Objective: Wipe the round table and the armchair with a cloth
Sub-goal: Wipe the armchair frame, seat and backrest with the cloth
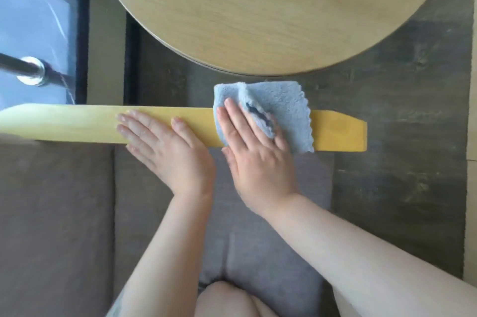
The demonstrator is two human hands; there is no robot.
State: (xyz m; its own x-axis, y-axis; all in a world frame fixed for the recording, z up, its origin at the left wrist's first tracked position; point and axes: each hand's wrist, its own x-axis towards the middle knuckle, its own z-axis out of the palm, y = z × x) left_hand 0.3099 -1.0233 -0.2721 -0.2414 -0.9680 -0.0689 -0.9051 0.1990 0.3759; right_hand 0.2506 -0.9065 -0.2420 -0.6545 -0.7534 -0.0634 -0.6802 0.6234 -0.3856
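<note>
head view: wiping the armchair (77, 213) armrest (335, 131), round surface (271, 12) beyond.
right hand (258, 159) presses the cloth (284, 110) flat near the armrest's far end; left hand (165, 144) spread flat beside it; how much is wiped, i cannot tell.

Tabletop (271, 7) beyond fingers: far part cut by top edge. Armrest (85, 124) left of left-hand fingers (131, 123): end runs off left edge. Cloth (278, 110) hides armrest stretch; right-hand fingers (232, 115) cover part of cloth. Metal rod (28, 70) blurred.
</note>
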